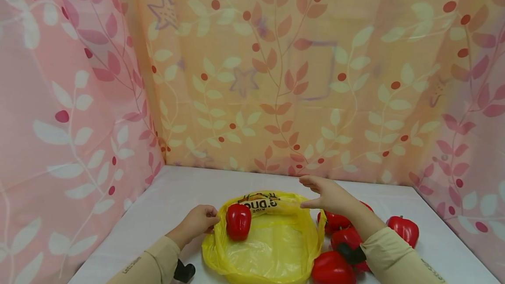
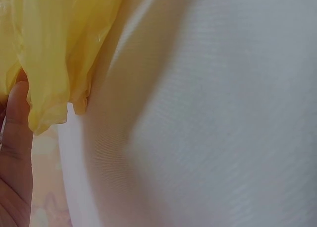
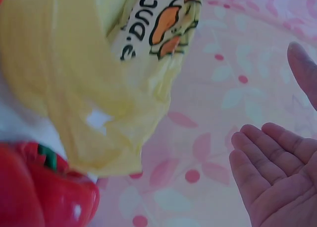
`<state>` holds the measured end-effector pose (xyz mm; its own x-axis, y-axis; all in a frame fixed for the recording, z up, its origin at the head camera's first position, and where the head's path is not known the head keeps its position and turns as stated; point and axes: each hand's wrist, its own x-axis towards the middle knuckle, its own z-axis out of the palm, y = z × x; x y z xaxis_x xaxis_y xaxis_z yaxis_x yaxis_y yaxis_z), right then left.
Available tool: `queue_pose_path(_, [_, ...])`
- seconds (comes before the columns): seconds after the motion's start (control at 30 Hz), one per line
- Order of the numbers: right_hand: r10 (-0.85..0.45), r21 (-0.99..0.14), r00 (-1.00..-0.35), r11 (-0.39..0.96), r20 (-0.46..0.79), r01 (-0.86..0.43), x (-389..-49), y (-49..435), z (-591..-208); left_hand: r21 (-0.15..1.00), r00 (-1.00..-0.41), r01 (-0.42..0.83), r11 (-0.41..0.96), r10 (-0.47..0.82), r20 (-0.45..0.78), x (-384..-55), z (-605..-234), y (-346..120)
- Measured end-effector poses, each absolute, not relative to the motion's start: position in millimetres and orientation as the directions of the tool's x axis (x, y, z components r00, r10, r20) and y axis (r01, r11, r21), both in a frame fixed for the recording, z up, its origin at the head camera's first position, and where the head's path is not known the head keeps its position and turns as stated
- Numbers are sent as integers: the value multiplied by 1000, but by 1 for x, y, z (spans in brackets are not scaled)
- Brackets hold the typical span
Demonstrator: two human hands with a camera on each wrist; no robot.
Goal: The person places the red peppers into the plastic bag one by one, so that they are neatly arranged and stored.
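A yellow plastic bag [image 1: 215,255] with printed lettering stands with its mouth spread wide on the table. Inside it, by the left wall, lies one red bell pepper [image 1: 238,222]. My left hand [image 1: 197,222] pinches the bag's left rim; in the left wrist view part of that hand disappears behind the yellow plastic. Over the right side of the bag, my right hand [image 1: 331,194] is raised, fingers extended and thumb apart, holding nothing. Several more red bell peppers [image 1: 333,268] lie right of the bag, partly covered by the right forearm; one shows a green stem [image 3: 47,156].
Another red bell pepper [image 1: 403,230] sits farther right on the white table [image 1: 165,196]. Leaf-patterned curtains [image 1: 276,78] enclose the table at the back and both sides. Black wrist-worn pieces show at the left wrist [image 1: 184,271] and right wrist [image 1: 351,253].
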<state>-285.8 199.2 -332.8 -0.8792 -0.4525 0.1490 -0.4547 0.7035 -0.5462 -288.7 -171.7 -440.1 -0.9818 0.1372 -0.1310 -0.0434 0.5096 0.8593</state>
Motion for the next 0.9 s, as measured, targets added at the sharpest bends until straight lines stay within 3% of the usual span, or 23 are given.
queue_pose_path(0.9, [-319, -521, -933, 776, 163, -356, -274, 297, -336, 860, -983, -32, 509, 141, -120, -290, -443, -172])
